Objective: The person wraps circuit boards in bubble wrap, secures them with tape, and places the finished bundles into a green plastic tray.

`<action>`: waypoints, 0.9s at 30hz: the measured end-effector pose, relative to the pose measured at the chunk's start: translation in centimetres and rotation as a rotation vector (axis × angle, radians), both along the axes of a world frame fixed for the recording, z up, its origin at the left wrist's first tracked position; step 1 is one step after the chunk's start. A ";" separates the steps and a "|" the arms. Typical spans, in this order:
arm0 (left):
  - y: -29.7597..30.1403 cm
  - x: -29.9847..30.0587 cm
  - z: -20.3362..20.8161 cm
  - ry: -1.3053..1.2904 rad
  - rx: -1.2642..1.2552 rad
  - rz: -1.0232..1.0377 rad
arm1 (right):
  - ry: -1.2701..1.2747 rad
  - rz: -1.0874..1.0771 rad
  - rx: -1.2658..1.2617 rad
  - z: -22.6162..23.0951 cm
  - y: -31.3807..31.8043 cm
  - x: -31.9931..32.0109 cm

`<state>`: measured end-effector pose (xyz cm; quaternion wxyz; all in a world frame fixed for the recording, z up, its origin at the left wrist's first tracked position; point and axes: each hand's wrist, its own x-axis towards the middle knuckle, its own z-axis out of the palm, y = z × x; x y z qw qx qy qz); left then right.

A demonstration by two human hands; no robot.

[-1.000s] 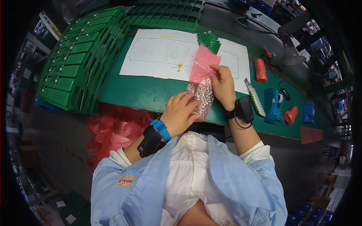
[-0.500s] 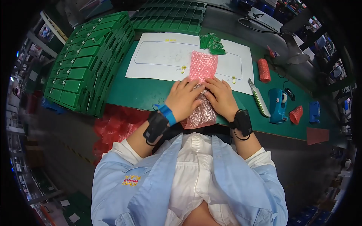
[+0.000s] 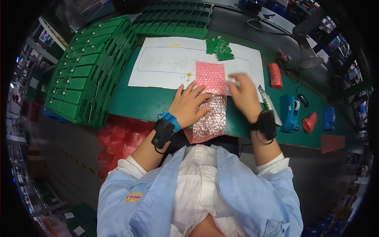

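Note:
A strip of pink bubble wrap [image 3: 211, 75] lies lengthwise in front of me, its far end on the white paper sheet. Its nearer, shinier part [image 3: 213, 118] hangs over the table's front edge. My left hand [image 3: 187, 104] rests flat with spread fingers on the wrap's left side. Off the wrap's right edge is my right hand [image 3: 244, 96], raised a little and slightly smeared by motion. Its thumb and forefinger are bent but apart, with nothing visible between them. Beyond the wrap's far end sits a small pile of green circuit boards [image 3: 220, 47].
The white paper [image 3: 166, 59] carries a drawn outline. Green trays [image 3: 87, 71] are stacked at left, with another green tray [image 3: 173, 19] behind. At right are a utility knife [image 3: 270, 106], a tape dispenser [image 3: 290, 114] and a pink wrapped roll [image 3: 275, 76]. Red bubble wrap [image 3: 124, 136] hangs below left.
My right hand has lifted off the bubble wrap and moved right. The left hand stays on the wrap, which now lies flatter and more exposed.

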<state>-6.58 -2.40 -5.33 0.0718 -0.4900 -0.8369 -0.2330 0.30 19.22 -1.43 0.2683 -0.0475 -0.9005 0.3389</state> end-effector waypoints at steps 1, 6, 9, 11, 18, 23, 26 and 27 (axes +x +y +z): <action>-0.1 0.2 0.1 -0.015 -0.013 0.002 | -0.010 0.006 0.000 0.5 0.9 -0.9; 0.5 -0.4 0.5 -0.042 -0.023 -0.037 | 0.087 -0.078 0.427 -2.0 7.3 -9.5; 0.2 -0.3 0.2 -0.057 -0.011 -0.021 | 0.026 -0.092 0.400 -3.3 6.4 -10.6; 0.3 -0.3 0.2 -0.064 -0.009 -0.030 | -0.007 -0.104 0.390 -3.5 6.7 -10.7; -0.1 -0.4 0.4 -0.088 -0.015 -0.028 | 0.184 -0.111 0.429 -0.3 5.1 -8.3; 0.0 -0.4 0.4 -0.090 -0.034 -0.024 | 0.186 0.150 0.501 -0.3 0.1 -5.2; 0.2 -0.4 0.3 -0.089 -0.039 -0.038 | 0.095 0.214 0.403 -2.8 -0.1 -4.5; 0.2 -0.4 0.3 -0.089 -0.042 -0.036 | 0.095 0.218 0.400 -3.1 0.0 -4.4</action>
